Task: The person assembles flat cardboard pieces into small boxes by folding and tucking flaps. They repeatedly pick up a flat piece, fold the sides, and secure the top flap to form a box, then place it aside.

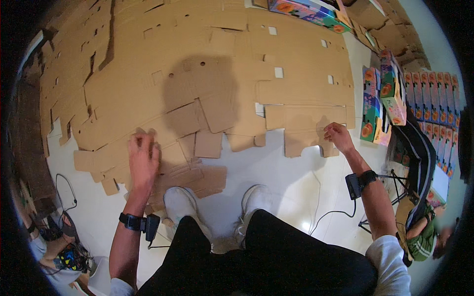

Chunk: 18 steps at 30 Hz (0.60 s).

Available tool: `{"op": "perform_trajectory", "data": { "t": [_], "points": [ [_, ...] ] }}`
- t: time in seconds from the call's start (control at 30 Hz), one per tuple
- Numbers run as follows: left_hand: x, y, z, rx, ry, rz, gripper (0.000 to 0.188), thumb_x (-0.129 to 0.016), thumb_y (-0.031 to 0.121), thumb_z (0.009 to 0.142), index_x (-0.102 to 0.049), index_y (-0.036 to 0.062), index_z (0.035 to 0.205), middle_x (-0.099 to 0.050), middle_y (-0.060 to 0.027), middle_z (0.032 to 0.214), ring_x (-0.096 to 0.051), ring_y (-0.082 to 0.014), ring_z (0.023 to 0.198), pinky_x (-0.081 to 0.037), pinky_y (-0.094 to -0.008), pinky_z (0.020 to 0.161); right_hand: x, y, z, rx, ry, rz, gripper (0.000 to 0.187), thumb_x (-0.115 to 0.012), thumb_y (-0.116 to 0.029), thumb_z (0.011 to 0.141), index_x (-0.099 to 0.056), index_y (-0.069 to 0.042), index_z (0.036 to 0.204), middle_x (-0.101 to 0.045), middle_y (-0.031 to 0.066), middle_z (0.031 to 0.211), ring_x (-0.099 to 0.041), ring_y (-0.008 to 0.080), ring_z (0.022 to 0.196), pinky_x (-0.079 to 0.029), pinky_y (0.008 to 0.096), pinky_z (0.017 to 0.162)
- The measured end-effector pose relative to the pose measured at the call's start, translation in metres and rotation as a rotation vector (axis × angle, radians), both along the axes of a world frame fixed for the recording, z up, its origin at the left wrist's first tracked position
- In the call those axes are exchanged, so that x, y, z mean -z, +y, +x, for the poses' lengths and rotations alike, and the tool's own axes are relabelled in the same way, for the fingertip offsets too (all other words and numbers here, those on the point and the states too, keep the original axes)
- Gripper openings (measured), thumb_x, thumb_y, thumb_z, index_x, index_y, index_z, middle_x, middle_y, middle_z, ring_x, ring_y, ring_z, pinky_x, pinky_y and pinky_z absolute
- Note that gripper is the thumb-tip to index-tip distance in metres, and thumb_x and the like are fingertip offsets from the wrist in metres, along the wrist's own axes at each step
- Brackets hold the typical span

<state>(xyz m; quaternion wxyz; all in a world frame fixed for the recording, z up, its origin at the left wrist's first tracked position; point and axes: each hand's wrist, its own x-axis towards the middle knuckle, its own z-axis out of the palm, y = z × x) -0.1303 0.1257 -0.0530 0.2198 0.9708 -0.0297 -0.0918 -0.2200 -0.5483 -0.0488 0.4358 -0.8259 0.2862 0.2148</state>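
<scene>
Flattened brown cardboard sheets (291,93) cover most of the floor ahead of me, with slots, small holes and folded flaps. Over their near left part hovers my left hand (143,158), its slightly blurred fingers bent and apart, holding nothing that shows. My right hand (338,138) is by the near right edge of the sheets, thumb and fingers drawn together in a pinch. Whether anything small is between them I cannot make out. A loose cardboard piece (210,178) lies in front of my left shoe (180,202). Each wrist wears a black strap with a small device.
Colourful printed fruit boxes (370,106) stand at the right, with several more stacked beyond. Another printed box (311,14) is at the far edge. A thin cable (332,213) runs from my right wrist to the floor. People sit at lower left and right, beside a tripod (395,190).
</scene>
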Motion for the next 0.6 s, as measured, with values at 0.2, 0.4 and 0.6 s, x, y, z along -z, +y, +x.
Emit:
{"op": "perform_trajectory", "data": {
  "t": [0.2, 0.4, 0.6],
  "points": [
    [0.028, 0.081, 0.003, -0.415, 0.012, 0.259, 0.076, -0.073, 0.040, 0.101, -0.042, 0.0169, 0.166, -0.033, -0.0327, 0.160, -0.035, -0.0523, 0.147, -0.036, -0.0595, 0.122, 0.016, 0.105, 0.050, -0.184, -0.134, 0.283, 0.013, -0.059, -0.002, 0.107, -0.069, 0.003, 0.114, -0.073, 0.0074, 0.101, -0.072, 0.0161, 0.094, -0.060, 0.0325, 0.086],
    [0.049, 0.143, -0.010, -0.613, -0.048, 0.129, 0.088, -0.074, 0.047, 0.100, -0.032, 0.0168, 0.170, -0.035, -0.0330, 0.158, -0.038, -0.0538, 0.145, -0.038, -0.0575, 0.120, 0.025, 0.260, 0.115, -0.310, -0.075, 0.483, 0.038, -0.072, -0.026, 0.104, -0.067, 0.007, 0.122, -0.075, 0.0118, 0.101, -0.075, 0.0172, 0.095, -0.061, 0.0344, 0.086],
    [0.023, 0.184, 0.017, -0.866, 0.174, -0.097, 0.070, -0.077, 0.045, 0.099, -0.054, 0.0068, 0.153, -0.065, -0.0178, 0.128, -0.063, -0.0308, 0.110, -0.052, -0.0417, 0.095, 0.029, 0.326, 0.171, -0.461, -0.152, 0.066, 0.070, -0.081, -0.039, 0.095, -0.051, 0.009, 0.137, -0.074, 0.0266, 0.101, -0.075, 0.0394, 0.107, -0.060, 0.0495, 0.095]
  ]
}}
